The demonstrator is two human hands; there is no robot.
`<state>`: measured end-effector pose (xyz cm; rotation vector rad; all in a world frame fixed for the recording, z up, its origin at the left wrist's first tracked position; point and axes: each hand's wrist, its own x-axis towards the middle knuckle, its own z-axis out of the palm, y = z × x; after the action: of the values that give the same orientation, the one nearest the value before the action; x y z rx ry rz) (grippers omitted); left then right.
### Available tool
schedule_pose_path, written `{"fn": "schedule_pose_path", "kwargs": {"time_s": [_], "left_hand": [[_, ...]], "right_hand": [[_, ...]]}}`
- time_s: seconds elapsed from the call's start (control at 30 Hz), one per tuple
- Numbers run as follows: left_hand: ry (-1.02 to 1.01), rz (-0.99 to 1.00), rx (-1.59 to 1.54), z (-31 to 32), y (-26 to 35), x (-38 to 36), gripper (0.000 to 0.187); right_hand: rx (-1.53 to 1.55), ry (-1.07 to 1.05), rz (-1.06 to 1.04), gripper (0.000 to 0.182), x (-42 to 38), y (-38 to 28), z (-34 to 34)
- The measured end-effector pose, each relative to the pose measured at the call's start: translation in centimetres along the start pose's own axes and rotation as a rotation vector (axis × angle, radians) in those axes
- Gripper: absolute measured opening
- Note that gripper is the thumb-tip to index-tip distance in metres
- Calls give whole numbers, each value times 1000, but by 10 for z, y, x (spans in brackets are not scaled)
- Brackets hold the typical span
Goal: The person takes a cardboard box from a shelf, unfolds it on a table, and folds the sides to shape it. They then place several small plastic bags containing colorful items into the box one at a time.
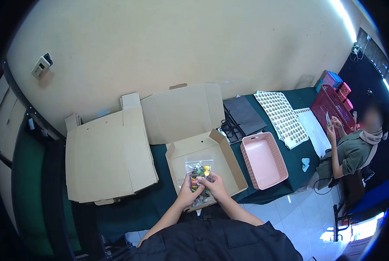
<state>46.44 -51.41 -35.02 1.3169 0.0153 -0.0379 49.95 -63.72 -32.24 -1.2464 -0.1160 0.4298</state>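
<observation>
Head view, and it's all about the clear bag (pixel 198 170) here: it sits right between the left hand (pixel 188 190) and the right hand (pixel 215 188), so neither one is really nearer, both are clamped on it, fingers wrapped round the sides and thumbs close together on the front. Its long axis looks to run away from the wearer, top end poking out just beyond the hands, lower end down between the wrists. The relation that matters imo is bag versus open cardboard box (pixel 218 160): the box is directly under and beyond both hands, but from this steep angle I honestly can't tell if the bag touches the bottom or hangs above it. A pink basket (pixel 264 162) is off to the right of the right hand, and a pile of flat cardboard (pixel 109 158) is well out to the left of the left hand, all on the bench (pixel 129 217). Hard-to-see stuff: the hands cover the middle of the bag, so the small colourful bits inside are only partly visible and I couldn't say what they are. Fingertips behind the bag are hidden, and the box's near edge is mostly blocked by the forearms.
</observation>
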Motion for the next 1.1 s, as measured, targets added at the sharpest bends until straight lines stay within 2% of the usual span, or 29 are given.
{"fn": "schedule_pose_path", "kwargs": {"time_s": [0.17, 0.23, 0.33, 0.57, 0.63, 0.67, 0.73, 0.8, 0.93, 1.0, 1.1], "left_hand": [[-33, 24, -65, 4, 10, 0, 45], [110, -15, -109, 7, 12, 1, 42], [155, 17, -107, 7, 15, 3, 38], [152, 3, -271, 1, 4, 0, 39], [174, -185, -420, -5, 4, 0, 43], [170, -185, -418, -4, 4, 1, 43], [95, -15, -154, 1, 7, 2, 44], [76, -13, -122, 2, 5, 2, 45], [11, -64, -59, 1, -2, 0, 49], [-34, -62, -53, 0, -2, -3, 52], [-197, -129, 107, -1, -2, -5, 58]], "right_hand": [[-39, 108, -26, 24, 5, 5, -2], [5, 35, -20, 21, 8, 2, -4], [-68, -13, -118, 25, 5, 7, 0], [-68, -82, -25, 32, 9, 20, -10], [-40, -47, -8, 32, 9, 19, -10], [-15, -16, 16, 33, 8, 19, -10], [64, -19, 11, 33, 9, 16, -7], [25, 86, -57, 33, 11, 18, -5], [21, 48, -5, 30, 8, 9, -8], [-5, 118, -32, 27, 13, 16, -14], [13, 179, -41, 22, 20, 20, -26]]}}
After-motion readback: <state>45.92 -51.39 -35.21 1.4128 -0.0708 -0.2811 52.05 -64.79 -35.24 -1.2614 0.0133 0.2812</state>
